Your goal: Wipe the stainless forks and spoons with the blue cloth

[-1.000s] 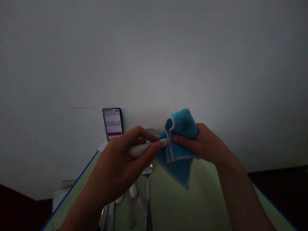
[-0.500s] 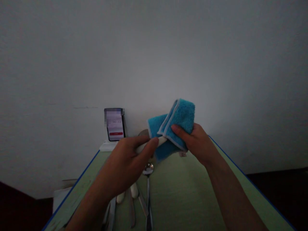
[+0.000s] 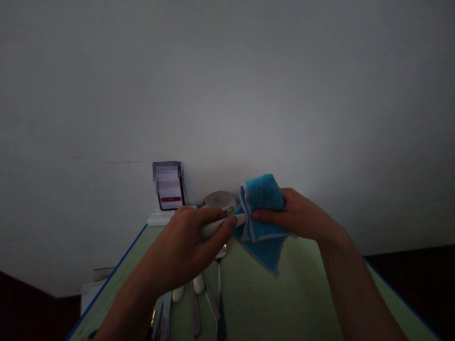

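Observation:
My left hand (image 3: 188, 244) is closed round the pale handle of a piece of cutlery (image 3: 216, 226), held above the green table (image 3: 305, 293). The far end of that cutlery disappears into a folded blue cloth (image 3: 261, 213), so I cannot see what kind it is. My right hand (image 3: 302, 218) pinches the blue cloth round that hidden end, thumb in front. One corner of the cloth hangs down toward the table.
Several spoons and other cutlery (image 3: 199, 303) lie on the table below my left hand. A phone (image 3: 169, 185) stands against the wall on a white block (image 3: 159, 217). A round metal dish (image 3: 219, 200) sits at the table's far edge. The room is dim.
The cloth, raised and turned half a second ago, has come back down round the cutlery's end with its corner hanging. Both hands have kept their grip.

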{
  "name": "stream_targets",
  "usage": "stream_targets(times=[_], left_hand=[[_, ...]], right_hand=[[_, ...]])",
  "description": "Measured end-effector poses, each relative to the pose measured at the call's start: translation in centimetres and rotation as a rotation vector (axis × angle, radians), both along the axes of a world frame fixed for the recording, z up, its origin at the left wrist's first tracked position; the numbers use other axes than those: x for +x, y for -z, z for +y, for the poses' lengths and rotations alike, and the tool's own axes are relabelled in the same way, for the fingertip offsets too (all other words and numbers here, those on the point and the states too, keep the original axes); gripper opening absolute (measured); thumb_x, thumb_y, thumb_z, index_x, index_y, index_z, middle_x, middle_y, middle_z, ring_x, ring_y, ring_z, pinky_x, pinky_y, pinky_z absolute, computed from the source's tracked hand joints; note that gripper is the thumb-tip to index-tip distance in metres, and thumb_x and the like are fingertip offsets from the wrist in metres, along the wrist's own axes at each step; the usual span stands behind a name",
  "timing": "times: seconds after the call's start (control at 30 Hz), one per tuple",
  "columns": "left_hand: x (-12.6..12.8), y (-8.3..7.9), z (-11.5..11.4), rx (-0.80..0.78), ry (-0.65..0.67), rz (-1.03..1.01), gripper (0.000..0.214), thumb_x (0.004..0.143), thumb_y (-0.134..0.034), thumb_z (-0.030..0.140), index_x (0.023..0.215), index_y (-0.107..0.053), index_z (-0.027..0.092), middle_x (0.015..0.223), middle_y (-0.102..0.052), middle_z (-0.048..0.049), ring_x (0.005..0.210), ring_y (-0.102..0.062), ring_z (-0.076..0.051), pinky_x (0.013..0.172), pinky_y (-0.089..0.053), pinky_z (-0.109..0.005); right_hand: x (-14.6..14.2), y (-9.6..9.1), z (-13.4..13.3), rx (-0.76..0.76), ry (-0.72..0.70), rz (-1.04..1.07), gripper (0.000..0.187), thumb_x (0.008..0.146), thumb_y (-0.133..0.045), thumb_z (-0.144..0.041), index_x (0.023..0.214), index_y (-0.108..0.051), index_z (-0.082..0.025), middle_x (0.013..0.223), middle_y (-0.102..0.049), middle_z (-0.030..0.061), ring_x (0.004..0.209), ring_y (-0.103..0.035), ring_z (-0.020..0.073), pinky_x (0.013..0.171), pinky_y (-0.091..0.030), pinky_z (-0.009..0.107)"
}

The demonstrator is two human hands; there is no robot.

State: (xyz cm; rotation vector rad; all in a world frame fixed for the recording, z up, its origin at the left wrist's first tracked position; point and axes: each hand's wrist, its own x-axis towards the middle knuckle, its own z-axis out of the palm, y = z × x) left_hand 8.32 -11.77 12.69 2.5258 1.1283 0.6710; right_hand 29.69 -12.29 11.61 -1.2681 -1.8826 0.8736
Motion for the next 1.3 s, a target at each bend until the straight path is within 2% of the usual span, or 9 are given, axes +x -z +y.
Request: stream_targets(times=[0.13,0.23,0.37,0.43,0.53,0.63,0.97,1.13,1.3], left_hand=[[0.1,-0.2,0.0,-0.059,-0.007,-0.12,0.037,0.086,-0.042,0.04,0.065,-0.058,0.015,0.051,-0.05,0.0038,0.048,-0.046,-0.009,0.046,-0.033,-0.019],[0.3,-0.2,-0.1,-0.08,-0.002,-0.183,0.037,0.087,-0.04,0.039,0.066,-0.058,0.014,0.054,-0.05,0.0038,0.05,-0.046,-0.009,0.046,-0.034,-0.018],[0.3,0.1,0.0,-0.048,-0.037,-0.194,0.038,0.087,-0.039,0.041,0.066,-0.057,0.015,0.051,-0.046,0.005,0.046,-0.042,-0.008,0.043,-0.032,-0.018],[-0.1,0.1,0.2,-0.056,-0.051,-0.191,0.036,0.087,-0.04,0.041,0.07,-0.06,0.016,0.055,-0.052,0.0042,0.05,-0.047,-0.009,0.047,-0.035,-0.018],[-0.8,0.0,0.4,-0.082,-0.067,-0.157,0.032,0.084,-0.044,0.041,0.074,-0.062,0.016,0.063,-0.061,0.0025,0.056,-0.054,-0.01,0.052,-0.04,-0.018],[-1.2,-0.2,0.4,-0.068,-0.073,-0.06,0.034,0.083,-0.046,0.043,0.071,-0.062,0.016,0.055,-0.056,0.003,0.049,-0.05,-0.01,0.046,-0.036,-0.018],[-0.9,0.0,0.4,-0.027,0.077,0.083,0.036,0.086,-0.04,0.039,0.065,-0.058,0.016,0.05,-0.046,0.005,0.044,-0.041,-0.006,0.044,-0.029,-0.018],[-1.1,-0.5,0.2,-0.06,0.019,-0.007,0.036,0.085,-0.042,0.041,0.065,-0.058,0.016,0.051,-0.048,0.0042,0.046,-0.045,-0.008,0.044,-0.032,-0.018],[-0.3,-0.7,-0.3,-0.083,-0.056,-0.098,0.039,0.085,-0.039,0.045,0.074,-0.061,0.015,0.054,-0.054,0.0024,0.046,-0.047,-0.011,0.043,-0.034,-0.02]], right_hand=[[-0.6,-0.1,-0.2,0.138,0.115,0.052,0.035,0.076,-0.054,-0.049,0.07,-0.061,-0.015,0.064,-0.059,0.0003,0.058,-0.052,0.0118,0.052,-0.043,0.022],[-1.7,0.4,0.0,0.233,0.274,0.186,0.037,0.076,-0.053,-0.05,0.068,-0.059,-0.015,0.06,-0.055,-0.001,0.054,-0.049,0.0106,0.052,-0.042,0.022],[-3.2,1.1,0.6,0.267,0.42,0.369,0.038,0.077,-0.052,-0.051,0.07,-0.06,-0.014,0.064,-0.059,0.0006,0.058,-0.052,0.0121,0.056,-0.044,0.024],[-3.1,1.2,0.7,0.231,0.341,0.404,0.035,0.077,-0.054,-0.048,0.076,-0.062,-0.014,0.072,-0.063,0.0016,0.064,-0.056,0.013,0.064,-0.046,0.026],[-2.0,1.1,0.6,0.094,0.107,0.304,0.03,0.074,-0.061,-0.043,0.085,-0.063,-0.015,0.081,-0.066,0.002,0.07,-0.059,0.0136,0.067,-0.048,0.026],[-0.6,0.9,0.2,-0.051,-0.071,0.165,0.029,0.071,-0.065,-0.037,0.092,-0.063,-0.016,0.086,-0.067,0.0023,0.073,-0.061,0.0147,0.063,-0.049,0.024],[-0.1,0.0,-0.6,0.018,-0.072,-0.114,0.028,0.071,-0.063,-0.041,0.09,-0.064,-0.021,0.084,-0.069,-0.0005,0.072,-0.061,0.0143,0.06,-0.047,0.022],[-1.0,-0.2,-0.7,0.184,0.064,-0.089,0.034,0.078,-0.052,-0.048,0.067,-0.061,-0.017,0.062,-0.059,-0.0017,0.056,-0.052,0.0103,0.052,-0.041,0.021],[-3.4,1.0,0.2,0.324,0.425,0.237,0.042,0.079,-0.047,-0.053,0.058,-0.049,-0.017,0.052,-0.047,-0.0029,0.049,-0.043,0.0093,0.047,-0.037,0.022]])
